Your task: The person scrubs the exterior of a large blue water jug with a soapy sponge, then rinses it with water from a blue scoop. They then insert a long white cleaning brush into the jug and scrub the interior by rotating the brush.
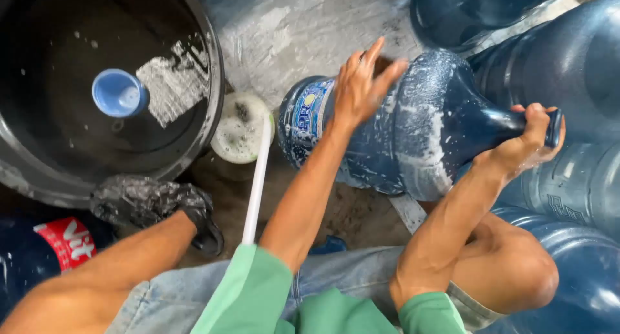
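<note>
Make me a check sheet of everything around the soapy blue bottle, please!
Surface: wet grey floor, streaked with white foam.
Job's things: big blue water bottle on its side, soapy.
Clutter: black tub with a small blue cup floating in it; round white sponge; white stick; black sandal.
Hands: left hand flat on the bottle's body, fingers spread; right hand wrapped round the neck.
Cables: nothing seen.
Surroundings: more blue bottles at the right, one with a red label at the lower left.

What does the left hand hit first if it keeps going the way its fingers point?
Left hand already rests on the soapy blue jug; fingers point up-right across it, probably toward the dark jug beyond. Depth unclear.
</note>
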